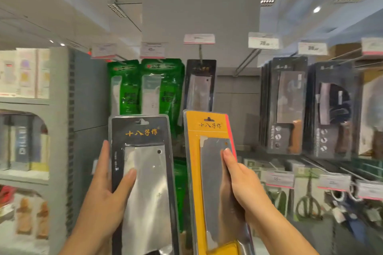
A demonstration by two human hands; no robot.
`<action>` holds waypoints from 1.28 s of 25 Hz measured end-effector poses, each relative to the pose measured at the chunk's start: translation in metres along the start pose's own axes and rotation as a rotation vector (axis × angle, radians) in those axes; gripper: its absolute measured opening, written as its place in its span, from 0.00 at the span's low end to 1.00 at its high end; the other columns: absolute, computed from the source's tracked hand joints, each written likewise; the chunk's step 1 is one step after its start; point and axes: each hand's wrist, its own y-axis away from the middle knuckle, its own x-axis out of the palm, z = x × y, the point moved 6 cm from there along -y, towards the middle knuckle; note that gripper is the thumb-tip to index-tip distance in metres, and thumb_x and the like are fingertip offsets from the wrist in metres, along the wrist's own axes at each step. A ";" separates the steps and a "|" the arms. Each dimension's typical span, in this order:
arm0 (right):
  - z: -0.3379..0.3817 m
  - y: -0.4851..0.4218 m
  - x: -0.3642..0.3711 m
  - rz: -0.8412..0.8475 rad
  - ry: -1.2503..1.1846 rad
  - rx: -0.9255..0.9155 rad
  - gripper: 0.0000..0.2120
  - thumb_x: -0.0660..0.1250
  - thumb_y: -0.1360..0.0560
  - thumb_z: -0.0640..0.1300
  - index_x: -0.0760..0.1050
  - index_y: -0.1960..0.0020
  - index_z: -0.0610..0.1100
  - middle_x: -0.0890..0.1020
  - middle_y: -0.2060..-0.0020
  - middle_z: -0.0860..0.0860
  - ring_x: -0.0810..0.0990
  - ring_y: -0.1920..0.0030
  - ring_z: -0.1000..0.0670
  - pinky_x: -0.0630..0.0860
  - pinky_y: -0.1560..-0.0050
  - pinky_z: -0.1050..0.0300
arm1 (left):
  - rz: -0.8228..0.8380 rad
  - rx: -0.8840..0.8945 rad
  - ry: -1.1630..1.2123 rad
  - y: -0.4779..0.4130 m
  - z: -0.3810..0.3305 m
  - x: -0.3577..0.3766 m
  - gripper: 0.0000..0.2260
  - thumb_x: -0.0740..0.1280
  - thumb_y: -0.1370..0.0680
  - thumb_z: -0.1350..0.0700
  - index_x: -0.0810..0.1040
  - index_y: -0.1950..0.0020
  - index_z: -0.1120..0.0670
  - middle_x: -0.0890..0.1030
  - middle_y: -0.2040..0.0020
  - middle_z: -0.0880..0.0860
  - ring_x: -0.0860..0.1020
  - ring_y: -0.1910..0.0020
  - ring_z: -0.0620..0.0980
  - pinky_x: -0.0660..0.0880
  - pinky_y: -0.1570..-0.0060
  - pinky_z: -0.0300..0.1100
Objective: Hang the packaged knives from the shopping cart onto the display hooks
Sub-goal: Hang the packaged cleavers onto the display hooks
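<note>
store knife wall (232, 97) behind; hands clamped: left (101, 190) black "十八子作" pack (149, 182), right (244, 186) yellow pack (195, 172).

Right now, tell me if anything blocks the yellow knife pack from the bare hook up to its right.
Nothing visible does. The yellow knife pack, in the right hand, sits below and left of the bare hook, with open space between. The hanging black pack is straight above, off that path.

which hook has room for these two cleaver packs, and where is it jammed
The bare hook under the 78 price tag, between the single black cleaver pack and the stacked black packs, is free. The green packs at left and those stacks are crowded.
</note>
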 end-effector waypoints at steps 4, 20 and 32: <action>-0.003 -0.026 -0.033 -0.040 0.001 -0.003 0.32 0.58 0.36 0.79 0.84 0.56 0.53 0.86 0.64 0.60 0.84 0.65 0.62 0.76 0.63 0.60 | 0.054 0.023 0.066 -0.027 0.007 0.047 0.34 0.70 0.28 0.45 0.58 0.31 0.18 0.69 0.34 0.22 0.71 0.35 0.26 0.68 0.34 0.45; 0.054 -0.102 -0.057 -0.341 0.193 -0.310 0.33 0.62 0.28 0.75 0.81 0.59 0.44 0.84 0.69 0.58 0.83 0.69 0.54 0.75 0.67 0.54 | 0.205 0.084 0.142 -0.127 0.019 0.120 0.29 0.68 0.21 0.47 0.59 0.37 0.15 0.69 0.40 0.17 0.73 0.35 0.29 0.73 0.32 0.52; 0.121 -0.145 -0.026 -0.475 0.208 -0.581 0.26 0.63 0.23 0.68 0.70 0.66 0.48 0.74 0.71 0.53 0.71 0.71 0.53 0.67 0.69 0.57 | 0.203 0.155 0.113 -0.174 0.021 0.111 0.15 0.69 0.25 0.45 0.75 0.41 0.31 0.84 0.44 0.38 0.82 0.44 0.40 0.81 0.44 0.47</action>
